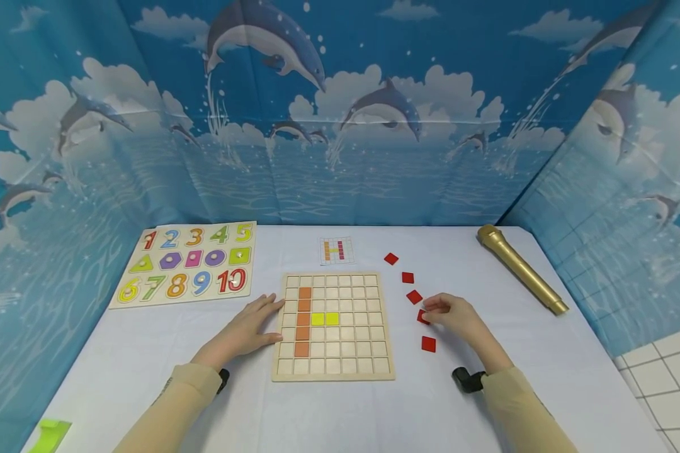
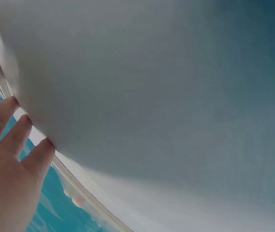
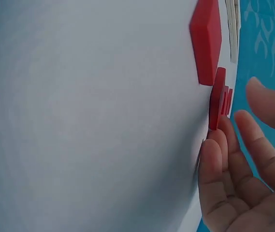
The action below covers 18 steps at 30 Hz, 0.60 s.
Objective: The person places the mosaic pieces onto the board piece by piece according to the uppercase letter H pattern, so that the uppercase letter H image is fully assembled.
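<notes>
A wooden grid board [image 1: 333, 371] holds a column of orange tiles [image 1: 303, 319] and two yellow tiles [image 1: 325, 319] beside it. My left hand [image 1: 242, 330] rests at the board's left edge, fingers spread; in the left wrist view the fingertips of the left hand [image 2: 16, 159] touch a thin edge. Right of the board several red tiles [image 1: 428, 344] lie in a loose line. My right hand [image 1: 456, 318] is over one of them, partly covering it. In the right wrist view the right hand [image 3: 243, 179] has its fingertips at a red tile [image 3: 217, 99], thumb apart from it.
Behind the board lies a small pattern card [image 1: 337, 250]. A number and shape puzzle board [image 1: 184, 251] is at the back left, a gold microphone [image 1: 521, 269] at the back right. A green object [image 1: 51, 435] sits at the front left corner. Dolphin-print curtains surround the table.
</notes>
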### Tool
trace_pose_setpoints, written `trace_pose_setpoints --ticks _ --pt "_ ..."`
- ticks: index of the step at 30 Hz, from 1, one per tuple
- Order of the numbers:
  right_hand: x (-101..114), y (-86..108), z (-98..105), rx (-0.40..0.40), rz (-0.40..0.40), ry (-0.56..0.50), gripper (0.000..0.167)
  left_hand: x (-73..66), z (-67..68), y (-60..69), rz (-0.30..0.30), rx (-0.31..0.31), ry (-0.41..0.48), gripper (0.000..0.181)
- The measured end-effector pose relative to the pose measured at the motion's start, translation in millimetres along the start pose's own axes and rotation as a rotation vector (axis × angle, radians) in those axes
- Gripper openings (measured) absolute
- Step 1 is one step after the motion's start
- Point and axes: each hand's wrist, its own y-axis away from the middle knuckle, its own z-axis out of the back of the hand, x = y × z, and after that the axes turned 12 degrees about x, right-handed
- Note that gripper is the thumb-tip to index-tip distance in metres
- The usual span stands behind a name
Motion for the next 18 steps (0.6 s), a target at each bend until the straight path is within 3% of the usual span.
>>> trace_pose_setpoints --ticks 9,18 --pt "4.1 -1.3 -4.7 0.018 0.025 0.120 0.035 1.5 -1.1 -0.9 0.000 -0.004 -0.001 0.075" --pt "3.5 -0.1 -4.6 0.025 -0.002 0.116 0.027 3.4 -3.5 -2.4 -0.013 -0.011 -0.007 0.075"
